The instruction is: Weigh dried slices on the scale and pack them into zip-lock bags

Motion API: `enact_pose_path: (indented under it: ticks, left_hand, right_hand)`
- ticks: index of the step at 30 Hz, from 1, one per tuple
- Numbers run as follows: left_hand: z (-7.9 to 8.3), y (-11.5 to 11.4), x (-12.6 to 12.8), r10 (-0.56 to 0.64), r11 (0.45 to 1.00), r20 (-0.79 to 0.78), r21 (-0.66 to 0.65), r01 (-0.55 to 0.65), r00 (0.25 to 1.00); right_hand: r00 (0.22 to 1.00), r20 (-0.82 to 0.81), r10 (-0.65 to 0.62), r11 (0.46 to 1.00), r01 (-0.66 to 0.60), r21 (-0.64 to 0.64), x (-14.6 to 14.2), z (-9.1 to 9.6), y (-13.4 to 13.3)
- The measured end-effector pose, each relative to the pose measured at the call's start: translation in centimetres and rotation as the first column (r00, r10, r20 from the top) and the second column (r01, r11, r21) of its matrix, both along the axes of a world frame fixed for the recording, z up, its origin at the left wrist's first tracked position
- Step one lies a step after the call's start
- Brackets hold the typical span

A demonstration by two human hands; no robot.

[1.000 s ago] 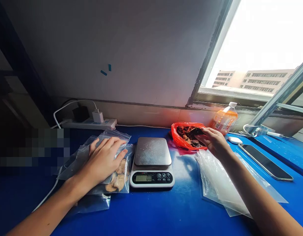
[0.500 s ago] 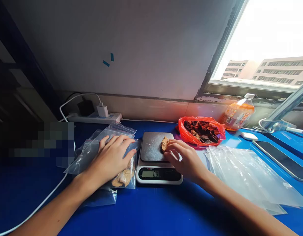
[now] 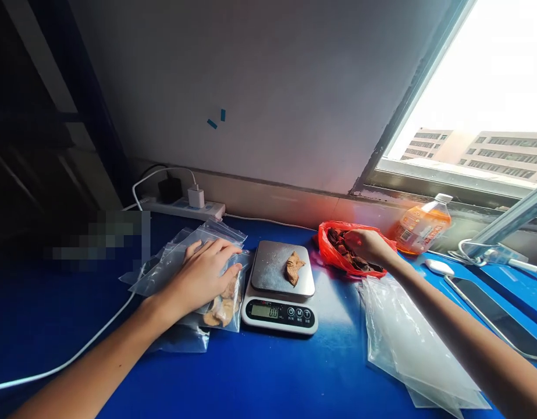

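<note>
My left hand (image 3: 209, 273) lies with fingers spread on a pile of clear zip bags (image 3: 166, 265), left of the scale. The top bag holds pale dried slices (image 3: 224, 308). A digital kitchen scale (image 3: 259, 267) stands in the middle, its display reading 0.0. One brown dried slice (image 3: 295, 267) rests on its steel plate. My right hand (image 3: 367, 244) reaches into an open red plastic bag (image 3: 327, 250) of dark dried pieces (image 3: 353, 260). Its fingers are hidden among the pieces, so their grip does not show.
Flat zip bags (image 3: 408, 343) lie under my right forearm. An orange drink bottle (image 3: 423, 224), a white case (image 3: 439, 267) and a phone (image 3: 495, 314) are at the right. A power strip (image 3: 211, 208) with a charger runs along the wall; its white cable (image 3: 71, 364) crosses the left side.
My right hand has let go of the slice on the scale plate and moved right into the red bag. My left hand stays on the zip bags. The view has shifted slightly.
</note>
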State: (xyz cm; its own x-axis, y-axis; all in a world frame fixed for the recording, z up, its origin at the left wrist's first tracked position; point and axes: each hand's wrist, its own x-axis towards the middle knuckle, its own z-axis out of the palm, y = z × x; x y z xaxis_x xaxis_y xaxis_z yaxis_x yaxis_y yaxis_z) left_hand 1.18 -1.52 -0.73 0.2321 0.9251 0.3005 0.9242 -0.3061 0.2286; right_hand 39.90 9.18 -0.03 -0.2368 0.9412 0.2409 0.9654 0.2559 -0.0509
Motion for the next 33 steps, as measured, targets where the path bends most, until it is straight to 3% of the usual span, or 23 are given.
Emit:
enact_pose_path:
  ticks: [4, 8, 13, 17, 19, 21, 23, 28, 33]
  left_hand:
    - [0.2, -0.1, -0.1, 0.012, 1.0, 0.02, -0.022, -0.011, 1.0]
    - [0.1, -0.2, -0.3, -0.032, 0.999, 0.013, -0.024, 0.033, 0.999]
    - [-0.1, -0.1, -0.4, -0.092, 0.996, 0.017, 0.001, 0.092, 0.996]
    - [-0.1, 0.0, -0.1, -0.093, 0.996, 0.029, 0.004, 0.093, 0.995]
    - [-0.2, 0.1, 0.1, -0.081, 0.997, 0.027, -0.003, 0.081, 0.996]
    - [-0.2, 0.2, 0.1, -0.08, 0.997, 0.022, -0.006, 0.08, 0.997]
    - [-0.3, 0.3, 0.0, -0.089, 0.996, 0.025, -0.001, 0.089, 0.996]
    - [-0.5, 0.5, -0.2, -0.089, 0.996, 0.031, 0.016, 0.089, 0.996]
    - [-0.4, 0.3, -0.3, -0.102, 0.995, 0.027, 0.022, 0.101, 0.994]
  right_hand:
    - [0.999, -0.046, -0.013, 1.0, 0.014, 0.016, -1.8, -2.0, 2.5]
    - [0.99, -0.106, -0.093, 0.994, 0.098, 0.045, -2.9, -2.7, 3.0]
    - [0.954, -0.257, -0.152, 0.952, 0.211, 0.22, -2.2, -2.0, 1.2]
    - [0.818, -0.569, -0.082, 0.921, 0.281, 0.271, -2.7, -0.6, -1.9]
    - [0.721, -0.693, -0.009, 0.952, 0.219, 0.215, -3.7, 0.0, -3.8]
    - [0.633, -0.77, 0.08, 0.984, 0.074, 0.163, -5.1, 0.5, -5.7]
    - [0.592, -0.782, 0.194, 0.981, -0.103, 0.166, -6.7, 1.0, -7.4]
    - [0.634, -0.669, 0.387, 0.902, -0.412, 0.132, -11.0, 2.3, -8.7]
    - [0.755, -0.446, 0.48, 0.865, -0.492, 0.099, -15.2, 2.4, -6.2]
